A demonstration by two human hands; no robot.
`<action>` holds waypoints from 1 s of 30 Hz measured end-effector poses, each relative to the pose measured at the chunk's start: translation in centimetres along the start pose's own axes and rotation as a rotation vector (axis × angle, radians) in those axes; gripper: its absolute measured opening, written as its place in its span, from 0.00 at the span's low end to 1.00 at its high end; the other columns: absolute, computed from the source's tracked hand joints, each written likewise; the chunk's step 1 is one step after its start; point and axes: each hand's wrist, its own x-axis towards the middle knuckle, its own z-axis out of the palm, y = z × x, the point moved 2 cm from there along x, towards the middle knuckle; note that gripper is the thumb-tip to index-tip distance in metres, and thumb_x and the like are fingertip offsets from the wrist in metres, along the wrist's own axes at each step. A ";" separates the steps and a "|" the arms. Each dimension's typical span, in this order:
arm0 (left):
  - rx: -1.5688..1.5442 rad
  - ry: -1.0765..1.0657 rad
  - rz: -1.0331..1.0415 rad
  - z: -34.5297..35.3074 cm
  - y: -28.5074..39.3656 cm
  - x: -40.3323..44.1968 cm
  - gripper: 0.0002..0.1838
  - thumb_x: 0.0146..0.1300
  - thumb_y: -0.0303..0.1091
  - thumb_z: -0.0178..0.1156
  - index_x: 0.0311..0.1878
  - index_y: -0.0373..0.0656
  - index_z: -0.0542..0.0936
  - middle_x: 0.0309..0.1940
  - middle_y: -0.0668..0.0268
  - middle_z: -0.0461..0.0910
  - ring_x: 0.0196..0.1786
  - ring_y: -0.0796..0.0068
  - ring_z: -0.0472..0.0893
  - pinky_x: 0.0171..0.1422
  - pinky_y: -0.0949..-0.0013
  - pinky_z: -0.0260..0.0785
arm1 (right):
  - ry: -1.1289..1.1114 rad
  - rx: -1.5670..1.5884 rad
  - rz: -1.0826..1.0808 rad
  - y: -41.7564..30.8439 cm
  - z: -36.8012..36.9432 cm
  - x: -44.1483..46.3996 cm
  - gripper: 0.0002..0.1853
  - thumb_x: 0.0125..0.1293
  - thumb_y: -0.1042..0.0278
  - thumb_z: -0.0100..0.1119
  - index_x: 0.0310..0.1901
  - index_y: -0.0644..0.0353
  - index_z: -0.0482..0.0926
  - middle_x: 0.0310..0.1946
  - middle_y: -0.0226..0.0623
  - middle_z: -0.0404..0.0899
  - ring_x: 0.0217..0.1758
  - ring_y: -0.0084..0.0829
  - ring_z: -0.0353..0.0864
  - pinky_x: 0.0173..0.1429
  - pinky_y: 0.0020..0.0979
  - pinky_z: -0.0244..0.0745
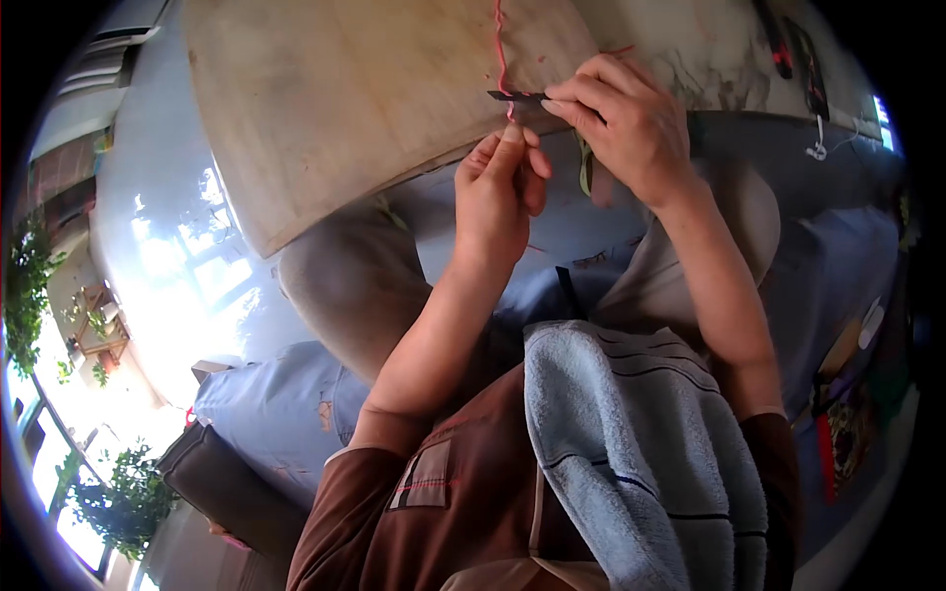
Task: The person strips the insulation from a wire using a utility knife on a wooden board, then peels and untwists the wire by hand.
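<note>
A pinkish-red cord [501, 49] runs down from the top of the view over a wooden board. My left hand [501, 187] is closed, with its thumb and forefinger pinching the lower end of that cord near the board's front edge. My right hand [626, 123] is closed on one end of a thin, flat black strip [510, 96]. The strip lies across the cord just above my left fingertips. What kind of tool the strip is, I cannot tell.
The pale wooden board [325, 98] lies in front of my knees. Black tools, one partly red [774, 49], lie at the upper right near a white cord [817, 150]. A light blue towel [631, 433] covers part of my lap. Potted plants [123, 497] stand at the left.
</note>
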 end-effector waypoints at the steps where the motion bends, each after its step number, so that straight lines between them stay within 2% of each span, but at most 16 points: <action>1: 0.007 0.005 0.007 0.0 0.0 0.0 0.12 0.70 0.37 0.47 0.34 0.41 0.74 0.19 0.65 0.75 0.12 0.82 0.63 0.16 0.77 0.54 | -0.041 0.026 0.019 -0.4 -0.4 0.2 0.05 0.55 0.65 0.64 0.31 0.53 0.79 0.28 0.26 0.75 0.31 0.32 0.77 0.33 0.31 0.73; 4: 0.029 0.016 0.007 -0.1 0.1 -0.1 0.12 0.70 0.37 0.47 0.34 0.41 0.74 0.19 0.65 0.75 0.12 0.82 0.63 0.16 0.78 0.54 | -0.117 0.160 0.244 -1.3 -0.7 0.7 0.05 0.57 0.64 0.62 0.32 0.54 0.78 0.29 0.27 0.76 0.31 0.34 0.78 0.33 0.32 0.72; 7: 0.032 0.016 0.001 0.1 0.0 0.0 0.13 0.70 0.37 0.47 0.34 0.41 0.74 0.19 0.65 0.75 0.12 0.82 0.63 0.16 0.78 0.54 | -0.198 0.004 0.224 -1.7 -1.0 1.4 0.06 0.58 0.64 0.60 0.33 0.55 0.78 0.30 0.28 0.77 0.31 0.35 0.78 0.33 0.32 0.72; 10: 0.027 0.011 0.002 0.2 0.1 0.1 0.13 0.70 0.37 0.47 0.33 0.41 0.74 0.19 0.65 0.75 0.12 0.82 0.63 0.16 0.78 0.54 | -0.258 0.026 0.249 -1.2 -1.1 1.8 0.06 0.59 0.64 0.60 0.32 0.55 0.78 0.29 0.29 0.77 0.31 0.35 0.78 0.33 0.31 0.72; 12: 0.023 0.007 -0.001 0.2 0.0 0.0 0.13 0.70 0.37 0.47 0.33 0.41 0.74 0.19 0.65 0.75 0.12 0.82 0.64 0.16 0.78 0.54 | -0.259 0.122 0.380 -0.3 -0.7 0.9 0.05 0.58 0.65 0.61 0.32 0.55 0.78 0.30 0.29 0.77 0.30 0.34 0.77 0.33 0.31 0.71; 14: 0.012 -0.001 0.000 0.1 0.1 0.0 0.12 0.70 0.37 0.47 0.33 0.41 0.75 0.19 0.65 0.75 0.12 0.82 0.64 0.16 0.78 0.54 | -0.204 0.135 0.340 0.5 -0.5 0.0 0.05 0.55 0.66 0.63 0.32 0.55 0.79 0.30 0.28 0.77 0.31 0.33 0.77 0.34 0.30 0.71; 18: 0.028 0.016 -0.017 0.0 0.3 -0.1 0.12 0.69 0.37 0.47 0.33 0.41 0.75 0.18 0.66 0.76 0.13 0.82 0.65 0.17 0.78 0.54 | -0.054 -0.009 -0.074 1.6 -1.1 -0.5 0.08 0.48 0.71 0.67 0.32 0.55 0.81 0.30 0.26 0.76 0.34 0.29 0.76 0.37 0.29 0.71; 20: 0.044 0.033 -0.026 0.1 0.3 -0.1 0.12 0.69 0.37 0.47 0.33 0.42 0.75 0.18 0.67 0.76 0.13 0.82 0.65 0.18 0.79 0.55 | -0.034 -0.045 -0.179 1.8 -1.1 -0.7 0.10 0.45 0.72 0.68 0.32 0.55 0.82 0.30 0.26 0.76 0.35 0.28 0.75 0.38 0.29 0.71; 24: 0.052 0.016 -0.013 -0.1 0.1 0.0 0.12 0.69 0.38 0.48 0.33 0.42 0.75 0.18 0.67 0.76 0.14 0.82 0.65 0.19 0.79 0.55 | -0.050 -0.012 -0.204 2.3 -0.4 -1.3 0.10 0.45 0.72 0.68 0.32 0.55 0.82 0.30 0.25 0.76 0.36 0.28 0.75 0.39 0.28 0.71; 30: 0.082 0.004 -0.002 -0.1 -0.1 0.1 0.12 0.69 0.38 0.48 0.33 0.42 0.75 0.18 0.67 0.75 0.14 0.82 0.65 0.19 0.79 0.56 | -0.062 -0.007 -0.084 2.6 0.9 -1.4 0.08 0.47 0.68 0.67 0.32 0.54 0.83 0.29 0.24 0.76 0.36 0.27 0.74 0.38 0.28 0.71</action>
